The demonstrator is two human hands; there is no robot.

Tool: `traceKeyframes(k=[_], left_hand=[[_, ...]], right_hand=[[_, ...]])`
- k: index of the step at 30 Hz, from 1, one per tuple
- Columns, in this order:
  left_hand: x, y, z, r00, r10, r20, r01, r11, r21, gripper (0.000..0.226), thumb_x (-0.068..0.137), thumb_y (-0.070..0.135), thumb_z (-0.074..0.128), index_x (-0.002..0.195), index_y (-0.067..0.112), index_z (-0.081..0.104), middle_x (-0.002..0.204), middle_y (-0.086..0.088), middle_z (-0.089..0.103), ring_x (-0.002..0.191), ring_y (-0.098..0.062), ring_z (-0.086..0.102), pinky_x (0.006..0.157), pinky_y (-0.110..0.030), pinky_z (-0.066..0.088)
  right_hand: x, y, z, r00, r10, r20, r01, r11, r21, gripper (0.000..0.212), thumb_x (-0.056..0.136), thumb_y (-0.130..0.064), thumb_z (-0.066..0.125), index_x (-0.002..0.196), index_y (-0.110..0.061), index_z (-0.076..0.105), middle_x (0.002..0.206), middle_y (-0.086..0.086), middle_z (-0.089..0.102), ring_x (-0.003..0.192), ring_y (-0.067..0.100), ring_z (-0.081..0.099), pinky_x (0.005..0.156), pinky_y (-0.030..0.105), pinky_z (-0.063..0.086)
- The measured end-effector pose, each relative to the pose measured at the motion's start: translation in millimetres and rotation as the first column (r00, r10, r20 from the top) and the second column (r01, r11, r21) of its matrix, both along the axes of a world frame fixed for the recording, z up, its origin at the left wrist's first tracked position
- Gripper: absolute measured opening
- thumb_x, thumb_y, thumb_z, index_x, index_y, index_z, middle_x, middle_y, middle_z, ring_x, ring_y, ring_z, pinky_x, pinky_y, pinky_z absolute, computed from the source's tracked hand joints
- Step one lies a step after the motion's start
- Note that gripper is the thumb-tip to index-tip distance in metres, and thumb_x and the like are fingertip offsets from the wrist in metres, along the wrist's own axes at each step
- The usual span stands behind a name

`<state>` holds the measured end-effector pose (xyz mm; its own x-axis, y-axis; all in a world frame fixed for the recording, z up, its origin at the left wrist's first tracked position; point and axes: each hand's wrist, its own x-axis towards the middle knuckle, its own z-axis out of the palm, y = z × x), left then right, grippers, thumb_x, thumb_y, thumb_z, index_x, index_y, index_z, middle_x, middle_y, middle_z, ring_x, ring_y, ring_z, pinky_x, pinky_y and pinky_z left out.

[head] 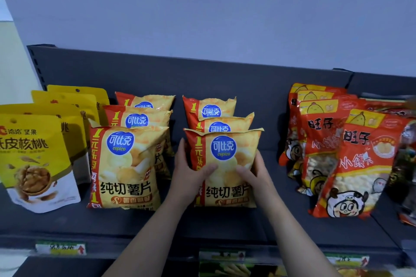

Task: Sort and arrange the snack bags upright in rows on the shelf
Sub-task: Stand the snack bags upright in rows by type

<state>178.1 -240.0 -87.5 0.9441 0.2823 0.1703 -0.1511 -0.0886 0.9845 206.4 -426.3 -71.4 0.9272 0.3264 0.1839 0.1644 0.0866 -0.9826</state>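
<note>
Closing their grip on the front chip bag (pixel 225 148) from both sides, the left hand (pixel 191 175) and the right hand (pixel 254 172) are holding it, thumbs lying on its face. The bag is standing upright on the shelf (pixel 225 222), heading a row of chip bags (pixel 211 110), between another chip row (pixel 126 164) and red snack bags (pixel 360 164).

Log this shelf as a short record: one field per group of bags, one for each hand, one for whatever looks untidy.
shelf: dark grey shelf, price labels on its front edge
far-left row: yellow walnut bags, upright, one behind another
left chip row: three Copico chip bags, upright
middle chip row: three more; the front chip bag is held
left hand: grips that bag's left side, thumb on its face
right hand: grips its right side, thumb on its face
untidy: red bags at right, leaning and overlapping
</note>
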Motion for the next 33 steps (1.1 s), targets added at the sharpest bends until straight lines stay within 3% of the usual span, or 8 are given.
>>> traceKeyframes(k=[3, 5, 9, 16, 21, 25, 30, 33], left_hand=[[10, 5, -2, 1.0, -0.012, 0.01, 0.013, 0.996, -0.089, 0.111, 0.054, 0.085, 0.07, 0.147, 0.054, 0.019, 0.152, 0.003, 0.041, 0.133, -0.024, 0.048, 0.104, -0.057, 0.044], [20, 9, -6, 1.0, -0.012, -0.019, 0.01, 0.994, -0.108, 0.102, 0.058, 0.085, 0.068, 0.145, 0.053, 0.024, 0.148, 0.001, 0.046, 0.127, -0.027, 0.054, 0.101, -0.058, 0.045], [42, 17, -6, 0.998, -0.036, -0.052, 0.029, 0.992, -0.122, 0.103, 0.058, 0.087, 0.066, 0.146, 0.053, 0.022, 0.142, 0.0, 0.054, 0.121, -0.029, 0.059, 0.101, -0.059, 0.045], [50, 18, 5, 0.994, -0.099, 0.047, 0.104, 0.988, -0.11, 0.103, 0.052, 0.086, 0.067, 0.139, 0.035, 0.042, 0.123, 0.001, 0.068, 0.11, -0.023, 0.067, 0.098, -0.056, 0.049], [63, 14, 2, 0.992, -0.116, 0.058, 0.123, 0.984, -0.129, 0.069, 0.051, 0.088, 0.066, 0.114, 0.067, 0.048, 0.125, 0.001, 0.067, 0.112, -0.023, 0.066, 0.1, -0.057, 0.048], [69, -2, 0, 0.987, -0.131, 0.09, 0.143, 0.978, -0.149, 0.064, 0.048, 0.09, 0.065, 0.107, 0.078, 0.044, 0.13, 0.0, 0.063, 0.113, -0.023, 0.065, 0.1, -0.056, 0.048], [70, -34, 6, 0.962, -0.245, 0.122, 0.26, 0.958, -0.125, 0.089, 0.051, 0.087, 0.067, 0.13, 0.054, 0.041, 0.129, 0.001, 0.064, 0.112, -0.018, 0.066, 0.094, -0.043, 0.053], [74, -50, 7, 0.949, -0.302, 0.094, 0.31, 0.947, -0.086, 0.098, 0.054, 0.086, 0.066, 0.137, 0.039, 0.042, 0.129, 0.001, 0.065, 0.112, -0.019, 0.066, 0.096, -0.047, 0.052]], right_hand=[[4, 12, -3, 0.998, -0.048, 0.047, 0.05, 0.998, -0.04, 0.086, 0.051, -0.046, 0.081, 0.129, -0.033, 0.045, 0.113, -0.008, 0.07, 0.101, 0.012, 0.069, 0.073, 0.028, 0.057], [8, 17, -4, 0.995, -0.067, 0.078, 0.072, 0.996, -0.054, 0.09, 0.051, -0.044, 0.084, 0.129, -0.031, 0.044, 0.113, -0.01, 0.07, 0.102, 0.013, 0.069, 0.076, 0.032, 0.059], [21, 24, -2, 0.987, -0.108, 0.123, 0.116, 0.991, -0.061, 0.095, 0.05, -0.048, 0.088, 0.131, -0.029, 0.043, 0.119, -0.006, 0.068, 0.106, 0.016, 0.068, 0.087, 0.047, 0.057], [31, 29, -8, 0.987, -0.104, 0.126, 0.11, 0.993, -0.044, 0.098, 0.05, -0.045, 0.089, 0.133, -0.024, 0.041, 0.119, -0.003, 0.068, 0.107, 0.02, 0.068, 0.085, 0.043, 0.058], [39, 23, -4, 0.987, -0.11, 0.114, 0.119, 0.99, -0.071, 0.105, 0.045, -0.061, 0.09, 0.132, -0.027, 0.041, 0.121, -0.001, 0.067, 0.109, 0.021, 0.067, 0.09, 0.055, 0.054], [42, 7, -5, 0.987, -0.123, 0.104, 0.129, 0.99, -0.061, 0.111, 0.042, -0.062, 0.09, 0.134, -0.026, 0.041, 0.122, 0.001, 0.067, 0.109, 0.022, 0.067, 0.091, 0.055, 0.053], [42, -27, -13, 0.981, -0.183, 0.072, 0.186, 0.982, -0.042, 0.111, 0.038, -0.062, 0.091, 0.133, -0.031, 0.042, 0.121, 0.001, 0.068, 0.109, 0.022, 0.067, 0.092, 0.055, 0.053], [38, -46, -15, 0.972, -0.223, 0.073, 0.226, 0.973, -0.046, 0.111, 0.038, -0.066, 0.089, 0.132, -0.035, 0.041, 0.12, -0.002, 0.068, 0.109, 0.02, 0.067, 0.092, 0.052, 0.054]])
